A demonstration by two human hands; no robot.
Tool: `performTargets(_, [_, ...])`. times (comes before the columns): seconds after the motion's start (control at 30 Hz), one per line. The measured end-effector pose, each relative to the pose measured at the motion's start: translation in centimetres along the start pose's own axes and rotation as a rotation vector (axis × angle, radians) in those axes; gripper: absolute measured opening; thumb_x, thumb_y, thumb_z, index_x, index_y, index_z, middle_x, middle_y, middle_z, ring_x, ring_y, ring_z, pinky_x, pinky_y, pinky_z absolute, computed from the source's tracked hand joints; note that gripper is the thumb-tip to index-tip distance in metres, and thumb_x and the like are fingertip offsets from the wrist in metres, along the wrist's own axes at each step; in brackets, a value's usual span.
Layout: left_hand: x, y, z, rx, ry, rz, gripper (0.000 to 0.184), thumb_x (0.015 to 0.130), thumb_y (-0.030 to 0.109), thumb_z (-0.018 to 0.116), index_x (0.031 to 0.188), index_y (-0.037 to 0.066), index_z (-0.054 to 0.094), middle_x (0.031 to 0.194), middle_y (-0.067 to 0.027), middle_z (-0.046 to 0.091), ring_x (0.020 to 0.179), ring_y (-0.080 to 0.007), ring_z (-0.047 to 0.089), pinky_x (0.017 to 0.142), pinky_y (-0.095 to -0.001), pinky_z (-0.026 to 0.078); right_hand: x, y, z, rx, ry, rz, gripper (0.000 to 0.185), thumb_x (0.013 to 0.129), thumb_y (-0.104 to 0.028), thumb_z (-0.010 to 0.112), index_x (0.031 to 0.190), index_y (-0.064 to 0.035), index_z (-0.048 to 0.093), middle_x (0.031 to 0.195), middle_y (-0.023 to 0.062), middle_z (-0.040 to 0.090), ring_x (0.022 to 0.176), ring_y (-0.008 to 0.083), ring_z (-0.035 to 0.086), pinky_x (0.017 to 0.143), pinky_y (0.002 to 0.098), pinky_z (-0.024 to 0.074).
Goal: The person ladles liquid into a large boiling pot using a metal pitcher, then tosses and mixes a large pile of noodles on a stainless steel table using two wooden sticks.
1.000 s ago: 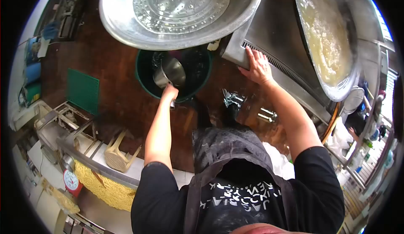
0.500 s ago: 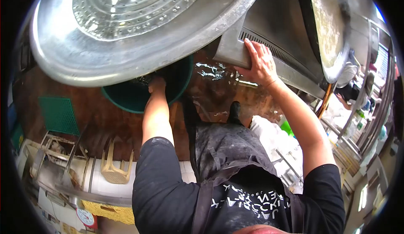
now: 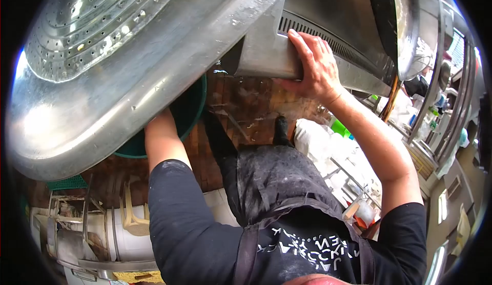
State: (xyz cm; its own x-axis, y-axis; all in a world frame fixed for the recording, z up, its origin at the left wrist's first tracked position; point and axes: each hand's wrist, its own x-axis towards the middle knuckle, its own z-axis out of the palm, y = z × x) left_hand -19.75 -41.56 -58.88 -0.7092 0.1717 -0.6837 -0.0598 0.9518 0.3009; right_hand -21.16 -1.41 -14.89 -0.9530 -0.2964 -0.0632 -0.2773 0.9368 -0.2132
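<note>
1. Closest to me, the person is wearing a black T-shirt (image 3: 200,228) with white lettering and a black apron (image 3: 279,175), pale smudges marking its cloth.
2. The big steel basin (image 3: 138,98) is looming at the upper left, its holed middle catching the light and its rim blocking my view of what is lying below.
3. The right hand (image 3: 316,62) is resting on the corner of the steel bench (image 3: 271,54), its fingers lying extended beside the vent slots (image 3: 328,39), thumb spreading away from them toward the lower edge.
4. The left forearm (image 3: 165,136) is reaching down beneath that rim, over the green tub (image 3: 197,103), which is standing on the floor, partly hidden. The basin is covering the left hand, so I cannot tell whether it is gripping anything.
5. The brown floor (image 3: 251,98) is showing wet, glinting patches near the bench.
6. Beyond the bench front, a large metal pan (image 3: 408,54) is sitting at the right.
7. Farther off, a white bag (image 3: 309,139) is slumping to the right of the legs, while a beige stool (image 3: 135,222) is standing at the left, near a green mesh mat (image 3: 68,183).
</note>
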Motion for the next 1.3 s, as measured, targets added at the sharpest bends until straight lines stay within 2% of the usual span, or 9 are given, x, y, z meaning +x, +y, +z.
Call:
performTargets(0.3, [-5.8, -2.8, -6.6, -0.379, -0.079, 0.033, 0.048, 0.08, 0.012, 0.066, 0.126, 0.004, 0.058, 0.087, -0.0238, 0.069, 0.068, -0.0325, 0.07, 0.056, -0.0456, 0.055, -0.1, -0.2, -1.0, 0.047, 0.004, 0.027, 0.097, 0.066, -0.038, 0.086, 0.146, -0.0066, 0.042, 0.123, 0.0159, 0.055, 0.109, 0.0335, 0.056, 0.097, 0.0455, 0.0439])
performTargets(0.33, [-9.0, -0.9, -8.9, -0.436, -0.168, -0.11, 0.042, 0.08, 0.009, 0.063, 0.122, 0.004, 0.059, 0.08, -0.0227, 0.068, 0.06, -0.0302, 0.068, 0.051, -0.044, 0.054, -0.1, -0.3, -1.3, 0.031, 0.021, 0.014, 0.095, 0.067, -0.04, 0.085, 0.145, -0.0064, 0.044, 0.122, 0.0156, 0.055, 0.108, 0.0335, 0.056, 0.097, 0.0447, 0.044])
performTargets(0.4, [-12.6, -0.1, -10.9, -0.516, -0.069, -0.077, 0.033, 0.077, 0.013, 0.066, 0.108, 0.0, 0.06, 0.065, -0.0171, 0.063, 0.041, -0.0273, 0.059, 0.038, -0.0387, 0.047, -0.2, -0.3, -1.7, 0.04, 0.037, 0.006, 0.094, 0.067, -0.04, 0.084, 0.145, -0.0064, 0.044, 0.121, 0.0154, 0.055, 0.107, 0.0335, 0.056, 0.097, 0.0447, 0.044])
performTargets(0.77, [-33.1, 8.3, -19.0, -0.79, -0.022, -0.142, 0.03, 0.082, 0.009, 0.07, 0.106, 0.0, 0.055, 0.062, -0.0049, 0.055, 0.042, -0.0152, 0.052, 0.04, -0.0339, 0.043, -1.9, -0.2, -3.3, 0.053, 0.043, -0.008, 0.087, 0.075, -0.044, 0.079, 0.144, -0.0058, 0.042, 0.12, 0.0161, 0.054, 0.11, 0.0337, 0.055, 0.096, 0.0462, 0.0443])
performTargets(0.9, [-40.4, 14.3, -21.5, -0.786, 0.047, -0.091, 0.024, 0.081, 0.01, 0.07, 0.091, 0.004, 0.05, 0.062, -0.0029, 0.051, 0.041, -0.0131, 0.05, 0.038, -0.0315, 0.042, -2.8, 0.1, -3.7, 0.068, 0.062, -0.021, 0.089, 0.076, -0.044, 0.079, 0.146, -0.006, 0.041, 0.12, 0.015, 0.055, 0.111, 0.0321, 0.055, 0.095, 0.0459, 0.0436])
performTargets(1.03, [-46.8, 21.5, -24.7, -0.894, 0.044, 0.037, 0.028, 0.08, 0.009, 0.072, 0.095, 0.005, 0.048, 0.067, -0.0015, 0.049, 0.041, -0.0115, 0.047, 0.037, -0.0282, 0.041, -3.9, 0.8, -5.0, 0.294, 0.054, -0.003, 0.082, 0.075, -0.032, 0.081, 0.143, -0.0046, 0.044, 0.143, 0.0204, 0.046, 0.134, 0.0383, 0.043, 0.111, 0.0493, 0.0364])
performTargets(1.07, [-48.0, 23.1, -25.4, -0.901, 0.039, 0.063, 0.037, 0.079, 0.011, 0.073, 0.107, 0.003, 0.05, 0.068, -0.0028, 0.053, 0.042, -0.0115, 0.049, 0.038, -0.0279, 0.042, -5.5, 1.4, -6.0, 0.331, 0.093, -0.028, 0.074, 0.076, -0.027, 0.079, 0.14, -0.0034, 0.048, 0.145, 0.0219, 0.044, 0.136, 0.0405, 0.041, 0.113, 0.0505, 0.0346])
performTargets(1.2, [-52.0, 32.1, -29.4, -0.969, 0.032, 0.221, 0.047, 0.077, 0.011, 0.071, 0.117, -0.001, 0.049, 0.069, -0.0033, 0.053, 0.045, -0.0115, 0.051, 0.038, -0.0274, 0.043, -15.6, 4.0, -10.3, 0.49, 0.21, -0.099, 0.06, 0.083, -0.021, 0.074, 0.136, -0.0046, 0.052, 0.139, 0.022, 0.048, 0.131, 0.0404, 0.044, 0.11, 0.0491, 0.0387])
performTargets(1.3, [-53.0, 38.1, -32.0, -0.958, 0.018, 0.338, 0.04, 0.079, 0.01, 0.072, 0.112, 0.005, 0.051, 0.068, -0.0011, 0.054, 0.045, -0.01, 0.05, 0.04, -0.0254, 0.044, -24.9, 7.4, -11.5, 0.604, 0.145, -0.028, 0.053, 0.086, -0.016, 0.072, 0.134, -0.0055, 0.053, 0.133, 0.0192, 0.052, 0.125, 0.0376, 0.051, 0.107, 0.0445, 0.0429])
